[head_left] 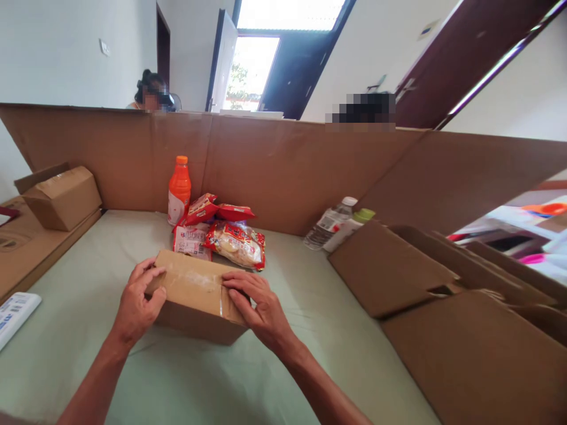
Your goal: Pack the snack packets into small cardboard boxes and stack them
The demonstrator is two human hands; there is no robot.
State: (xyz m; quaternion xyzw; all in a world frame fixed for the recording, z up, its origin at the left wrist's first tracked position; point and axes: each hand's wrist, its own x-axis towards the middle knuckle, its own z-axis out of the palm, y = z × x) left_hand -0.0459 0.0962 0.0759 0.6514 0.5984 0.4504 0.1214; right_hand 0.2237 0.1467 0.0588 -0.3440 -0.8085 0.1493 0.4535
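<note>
Pale counter (310, 378) fills the lower frame, left hand (140, 298) pinching a carton (190, 276) at its end, right hand (259, 304) spread over its seemingly closed top, snack packets (237, 245) lying outside.

Snack pkts (235, 242) behind box (195, 286) — btl (179, 192) L, 2 btls (332, 223) R.

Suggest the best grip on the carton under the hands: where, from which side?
Probably its two short ends, low down: left hand from the left, right hand from the right. The carton's long side runs left to right, and packets lie close behind its far side.
</note>
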